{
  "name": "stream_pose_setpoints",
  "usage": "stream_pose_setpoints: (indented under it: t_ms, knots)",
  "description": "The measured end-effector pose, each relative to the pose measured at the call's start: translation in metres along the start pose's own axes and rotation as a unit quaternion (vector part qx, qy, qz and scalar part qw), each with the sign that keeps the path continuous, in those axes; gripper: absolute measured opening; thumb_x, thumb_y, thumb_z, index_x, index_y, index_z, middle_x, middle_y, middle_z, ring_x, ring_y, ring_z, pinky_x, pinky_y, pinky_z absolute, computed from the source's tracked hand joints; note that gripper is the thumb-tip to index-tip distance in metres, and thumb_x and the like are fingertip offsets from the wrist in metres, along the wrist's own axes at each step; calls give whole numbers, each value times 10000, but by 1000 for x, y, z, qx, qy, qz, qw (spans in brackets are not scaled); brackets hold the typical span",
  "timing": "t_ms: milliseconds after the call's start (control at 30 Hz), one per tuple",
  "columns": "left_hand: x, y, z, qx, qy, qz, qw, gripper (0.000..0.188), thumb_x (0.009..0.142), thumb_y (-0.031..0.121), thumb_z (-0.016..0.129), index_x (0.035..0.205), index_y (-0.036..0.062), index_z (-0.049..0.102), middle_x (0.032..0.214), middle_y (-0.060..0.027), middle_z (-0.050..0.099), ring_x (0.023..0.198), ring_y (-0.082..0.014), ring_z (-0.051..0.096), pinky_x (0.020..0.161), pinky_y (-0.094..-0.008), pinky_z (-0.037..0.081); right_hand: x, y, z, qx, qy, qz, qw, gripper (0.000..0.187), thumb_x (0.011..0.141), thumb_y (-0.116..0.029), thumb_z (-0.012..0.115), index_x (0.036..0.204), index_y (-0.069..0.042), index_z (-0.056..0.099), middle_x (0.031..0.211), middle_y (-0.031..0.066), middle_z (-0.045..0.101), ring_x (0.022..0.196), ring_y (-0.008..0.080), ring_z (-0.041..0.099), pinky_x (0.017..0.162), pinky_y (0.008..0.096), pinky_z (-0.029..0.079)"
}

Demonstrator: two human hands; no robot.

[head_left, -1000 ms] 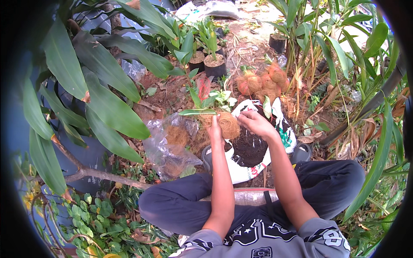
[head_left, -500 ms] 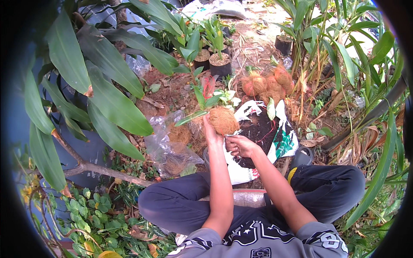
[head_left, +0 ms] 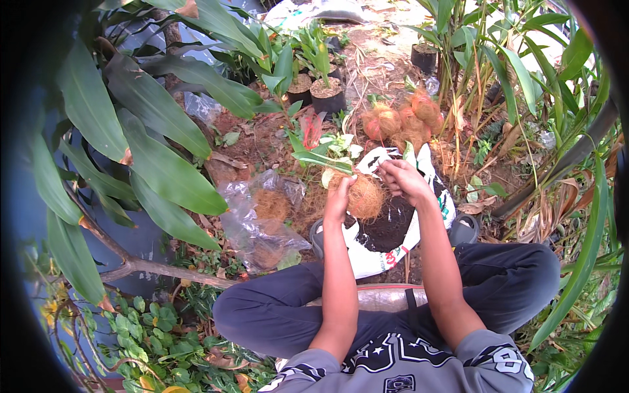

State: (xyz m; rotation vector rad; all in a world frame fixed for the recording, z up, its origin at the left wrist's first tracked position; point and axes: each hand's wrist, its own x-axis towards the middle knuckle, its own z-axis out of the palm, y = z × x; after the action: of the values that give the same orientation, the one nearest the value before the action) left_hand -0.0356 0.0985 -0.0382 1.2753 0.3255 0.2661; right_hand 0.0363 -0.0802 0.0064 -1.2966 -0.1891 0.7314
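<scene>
My left hand grips a round ball of brown coconut fibre from its left side, thumb on top. A plant with long green leaves sticks out of the ball's upper left. Close to the ball's right side, my right hand is raised with thumb and fingers pinched together; what they hold is too small to make out. Under both hands lies an opened white plastic sack filled with dark soil. Just beyond the ball is a bunch of red plastic string.
Left of the sack is a clear plastic bag with loose coconut fibre. Several finished fibre balls sit beyond the sack. Potted plants stand farther back. Broad leaves overhang the left; a leafy clump borders the right.
The ball has turned and moved slightly right and nearer, over the soil. My right hand has risen from below the ball to its upper right, still pinched.
</scene>
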Motion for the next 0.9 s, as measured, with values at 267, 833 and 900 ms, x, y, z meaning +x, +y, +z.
stream_pose_setpoints:
  t_ms: [267,833,900]
  knots:
    - [12,5,-18,-131,174,-28,976,372,917,337,541,1073,7,612,1029,-88,636,896,-185,629,784,-327,507,-11,15,75,-135,-42,-61,988,260,992,-316,456,910,-76,512,629,-73,372,503,36,330,424,213,280]
    - [-1,24,-35,-184,-12,-49,982,393,862,246,571,1178,13,583,1112,-84,629,990,-210,618,876,-342,492,28,82,23,244,-46,141,958,162,952,-219,533,820,-146,473,614,-84,299,504,49,281,450,226,220]
    - [0,15,-29,-109,-7,-60,992,395,858,256,589,1156,-4,597,1113,-85,631,992,-193,610,880,-329,479,28,66,9,239,8,127,963,164,953,-223,513,816,-148,464,604,-85,298,482,47,267,435,224,205]
